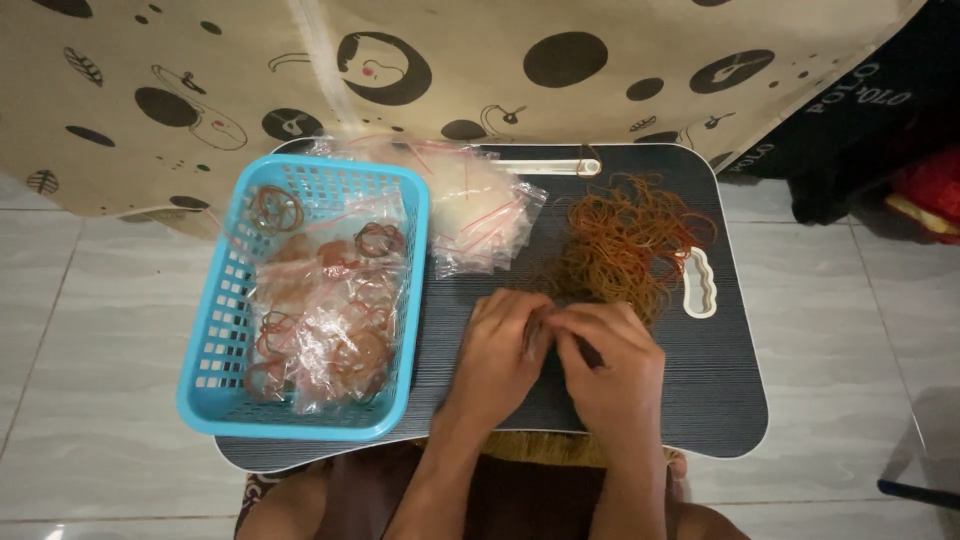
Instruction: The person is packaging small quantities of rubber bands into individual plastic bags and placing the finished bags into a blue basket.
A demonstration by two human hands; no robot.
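— Left hand (pixel 497 352) first: where is it, and what is it doing?

— Seen from the head camera, it lies on the dark worktop (pixel 720 390), just to the right of the blue basket (pixel 215 330), fingers curled inward and pinching something small against the right hand (pixel 612 362). The two hands touch at the fingertips. What they pinch is too hidden to name for certain; it looks like a few rubber bands, but I cannot tell.

— And the right hand's state?

— Closed the same way, fingers bent and pressed toward the left one, knuckles up. Both wrists come in from the bottom edge.

— Where are the loose rubber bands?

— A tangled heap of orange-brown rubber bands (pixel 625 240) lies on the worktop, well to the right of the basket and just beyond the hands, its near edge almost touching the fingertips.

— What is in the basket?

— Small clear bags (pixel 335 320), each with rubber bands inside, piled up across most of it. One or two bundles of bands lie near its far left corner.

— Anything between the basket and the heap?

— A stack of empty clear bags with red seal strips (pixel 480 210), touching the basket's right rim at the far end.

— Other details?

— A white wavy cut-out handle (pixel 699 283) sits in the worktop, right of the heap. Behind the basket hangs a beige cloth with black dots (pixel 480 60). Pale floor tiles (pixel 90 300) show left of the basket.
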